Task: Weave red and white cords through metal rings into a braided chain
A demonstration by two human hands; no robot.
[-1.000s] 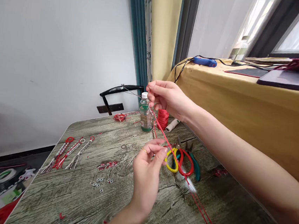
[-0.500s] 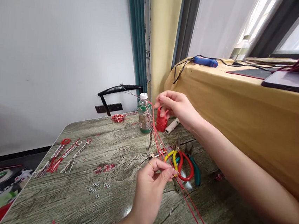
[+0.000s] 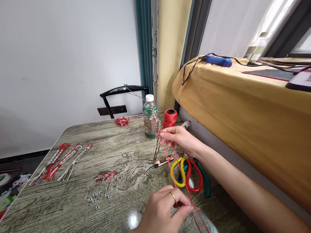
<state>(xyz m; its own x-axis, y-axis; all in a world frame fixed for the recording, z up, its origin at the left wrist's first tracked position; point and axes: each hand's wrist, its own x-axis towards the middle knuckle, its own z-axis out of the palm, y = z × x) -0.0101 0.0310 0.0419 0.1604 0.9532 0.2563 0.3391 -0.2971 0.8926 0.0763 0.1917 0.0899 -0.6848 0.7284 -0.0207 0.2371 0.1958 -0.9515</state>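
Note:
Red cords point(image 3: 178, 177) run taut from a woven piece by the green bottle point(image 3: 150, 118) down toward the near right edge. My right hand point(image 3: 177, 140) pinches these cords at their upper end, just below the woven part. My left hand point(image 3: 166, 212), with a ring on one finger, pinches the same cords lower down, close to me. A red thread spool point(image 3: 170, 118) stands right behind my right hand. Pliers with yellow, red and green handles point(image 3: 191, 173) lie on the table between my two hands.
Three finished red and white braided pieces point(image 3: 63, 159) lie at the table's left. Small metal rings point(image 3: 98, 199) and red scraps point(image 3: 105, 176) are scattered mid-table. A lighter point(image 3: 163, 162) lies by the pliers. A yellow-draped ledge point(image 3: 255, 104) rises on the right, and a black chair point(image 3: 118, 98) stands behind the table.
My right hand has come down from above the bottle to just over the table. My left hand has slid toward me along the cords, drawing them out lower.

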